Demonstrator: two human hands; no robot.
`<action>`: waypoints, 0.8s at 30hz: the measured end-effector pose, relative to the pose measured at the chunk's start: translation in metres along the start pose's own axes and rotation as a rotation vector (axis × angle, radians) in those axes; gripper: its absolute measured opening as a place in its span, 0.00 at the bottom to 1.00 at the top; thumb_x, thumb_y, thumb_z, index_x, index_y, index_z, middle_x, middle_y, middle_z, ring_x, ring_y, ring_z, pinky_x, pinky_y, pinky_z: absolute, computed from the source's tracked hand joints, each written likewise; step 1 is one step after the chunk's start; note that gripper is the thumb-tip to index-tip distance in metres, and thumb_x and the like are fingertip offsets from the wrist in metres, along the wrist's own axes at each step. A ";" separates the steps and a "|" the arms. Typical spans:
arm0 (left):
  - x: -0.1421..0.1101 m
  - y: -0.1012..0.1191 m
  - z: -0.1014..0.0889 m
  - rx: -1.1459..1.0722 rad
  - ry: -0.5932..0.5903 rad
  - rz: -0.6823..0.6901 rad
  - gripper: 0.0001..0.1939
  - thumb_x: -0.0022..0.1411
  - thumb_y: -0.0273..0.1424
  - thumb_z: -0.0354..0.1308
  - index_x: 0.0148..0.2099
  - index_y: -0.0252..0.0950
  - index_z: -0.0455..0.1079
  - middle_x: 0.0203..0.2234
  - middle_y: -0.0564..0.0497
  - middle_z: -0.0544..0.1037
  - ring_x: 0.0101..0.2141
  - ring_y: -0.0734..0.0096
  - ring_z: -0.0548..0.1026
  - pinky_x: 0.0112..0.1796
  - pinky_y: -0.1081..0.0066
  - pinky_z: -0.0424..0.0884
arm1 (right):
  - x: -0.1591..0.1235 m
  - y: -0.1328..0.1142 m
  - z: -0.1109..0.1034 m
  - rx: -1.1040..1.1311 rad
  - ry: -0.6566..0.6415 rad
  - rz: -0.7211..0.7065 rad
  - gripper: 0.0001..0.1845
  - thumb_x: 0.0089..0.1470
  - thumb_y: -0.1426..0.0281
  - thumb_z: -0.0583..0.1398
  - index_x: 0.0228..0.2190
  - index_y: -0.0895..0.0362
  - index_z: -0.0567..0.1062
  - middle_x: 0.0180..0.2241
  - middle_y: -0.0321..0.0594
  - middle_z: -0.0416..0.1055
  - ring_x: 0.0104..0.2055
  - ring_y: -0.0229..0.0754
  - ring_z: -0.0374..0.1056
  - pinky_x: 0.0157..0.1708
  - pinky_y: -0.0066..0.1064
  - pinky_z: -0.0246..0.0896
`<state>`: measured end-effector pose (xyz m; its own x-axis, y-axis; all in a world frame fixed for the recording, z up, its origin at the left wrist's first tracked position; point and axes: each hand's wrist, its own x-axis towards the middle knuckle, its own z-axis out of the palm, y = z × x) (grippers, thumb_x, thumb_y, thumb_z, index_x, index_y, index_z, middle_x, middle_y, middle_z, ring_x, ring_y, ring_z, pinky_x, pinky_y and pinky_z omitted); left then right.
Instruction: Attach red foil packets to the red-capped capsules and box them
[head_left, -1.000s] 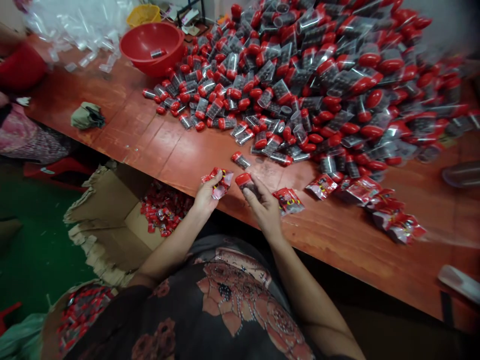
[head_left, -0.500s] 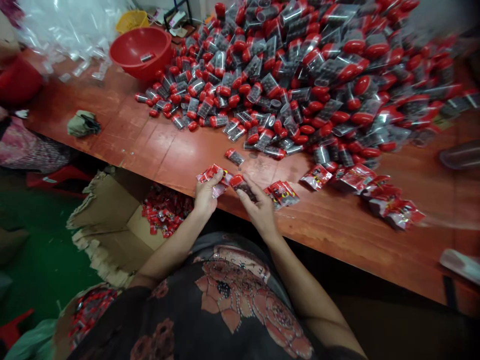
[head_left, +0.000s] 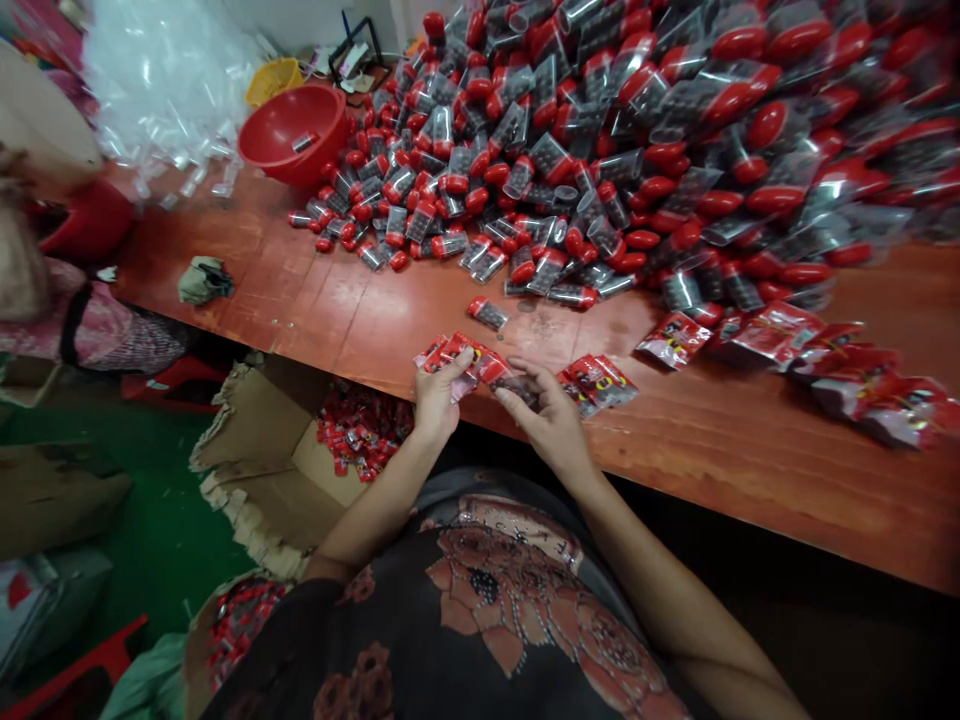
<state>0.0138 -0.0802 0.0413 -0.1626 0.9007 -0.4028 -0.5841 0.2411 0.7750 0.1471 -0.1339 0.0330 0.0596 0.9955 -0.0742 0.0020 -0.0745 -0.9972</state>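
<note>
My left hand (head_left: 439, 395) is closed around a few red printed packets (head_left: 454, 350), its thumb pressed on top. In my right hand (head_left: 551, 415) is a small clear container with dark contents and a red cap (head_left: 491, 367). Its capped end meets the packets' edge; whether it is inside one I cannot tell. Just beyond my hands, a similar red-capped container (head_left: 487, 313) lies on the table. Right of my right hand rests a small group of red packets (head_left: 598, 382).
A large heap of red-capped containers (head_left: 547, 160) covers the table's back. More red packets (head_left: 776, 330) lie at right. A red bowl (head_left: 292, 135), a crumpled cloth (head_left: 204, 280) and clear plastic pieces (head_left: 172, 90) are at left. Below stands a cardboard box (head_left: 255, 450). Another person sits far left.
The red-capped container in my right hand has come against the packets in my left. My view has turned, so the scene sits further right in the picture.
</note>
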 end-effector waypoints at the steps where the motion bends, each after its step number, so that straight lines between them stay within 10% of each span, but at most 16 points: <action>1: -0.001 0.001 0.000 0.006 -0.007 -0.002 0.16 0.40 0.28 0.73 0.32 0.32 0.72 0.26 0.54 0.78 0.26 0.75 0.76 0.35 0.71 0.71 | 0.000 0.001 0.000 0.023 0.004 -0.001 0.23 0.54 0.64 0.63 0.51 0.49 0.69 0.42 0.39 0.75 0.42 0.43 0.72 0.45 0.40 0.68; 16: -0.011 0.007 0.008 0.088 -0.113 0.015 0.17 0.40 0.28 0.73 0.32 0.33 0.71 0.26 0.54 0.77 0.26 0.77 0.75 0.33 0.73 0.72 | 0.002 -0.008 -0.010 -0.039 0.054 -0.115 0.17 0.51 0.66 0.65 0.46 0.46 0.77 0.40 0.37 0.73 0.40 0.40 0.69 0.43 0.37 0.66; 24: -0.017 0.013 0.011 0.098 -0.189 -0.075 0.31 0.38 0.25 0.73 0.48 0.37 0.71 0.29 0.55 0.79 0.28 0.75 0.77 0.34 0.73 0.73 | -0.005 -0.010 -0.006 -0.066 0.072 -0.202 0.17 0.53 0.68 0.64 0.46 0.45 0.76 0.38 0.35 0.71 0.40 0.39 0.69 0.42 0.36 0.66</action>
<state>0.0175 -0.0886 0.0636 0.0354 0.9286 -0.3695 -0.5072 0.3353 0.7940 0.1523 -0.1384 0.0431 0.1226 0.9840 0.1295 0.0864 0.1194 -0.9891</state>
